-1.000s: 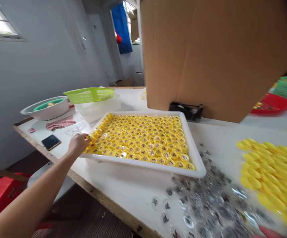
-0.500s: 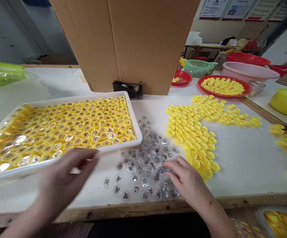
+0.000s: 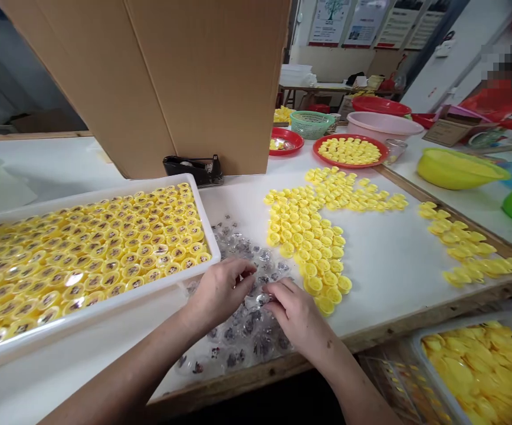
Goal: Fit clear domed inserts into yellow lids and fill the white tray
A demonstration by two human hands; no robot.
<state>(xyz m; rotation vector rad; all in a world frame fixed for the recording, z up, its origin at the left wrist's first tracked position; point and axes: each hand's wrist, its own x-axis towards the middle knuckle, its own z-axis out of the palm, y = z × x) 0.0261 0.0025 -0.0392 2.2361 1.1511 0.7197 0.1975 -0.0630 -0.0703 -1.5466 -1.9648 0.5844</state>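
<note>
Two bare hands sit close together, almost touching, over a loose pile of clear plastic domes (image 3: 247, 330) with dark specks inside, spread on a white table (image 3: 393, 277) with a wooden edge. The right hand (image 3: 294, 313) has its thumb and fingertips pressed together, pinching a small clear disc (image 3: 262, 299) that lies roughly flat, its face direction too small to tell. The left hand (image 3: 220, 292) is curled, fingers bent down toward the pile; whether it grips anything cannot be told. The domes are round, with no long axis. Just left of the pile, a white plastic tray (image 3: 207, 242) runs with its long axis across the view, packed in rows with yellow caps (image 3: 105, 254). Loose yellow caps (image 3: 304, 230) lie right of the pile in a curving band. Behind stand a cardboard box (image 3: 150, 77) and a black tape dispenser (image 3: 194, 170). A red tray (image 3: 322, 154) holds more caps. Wall posters (image 3: 331, 22) hang far off, their writing too small to read.
</note>
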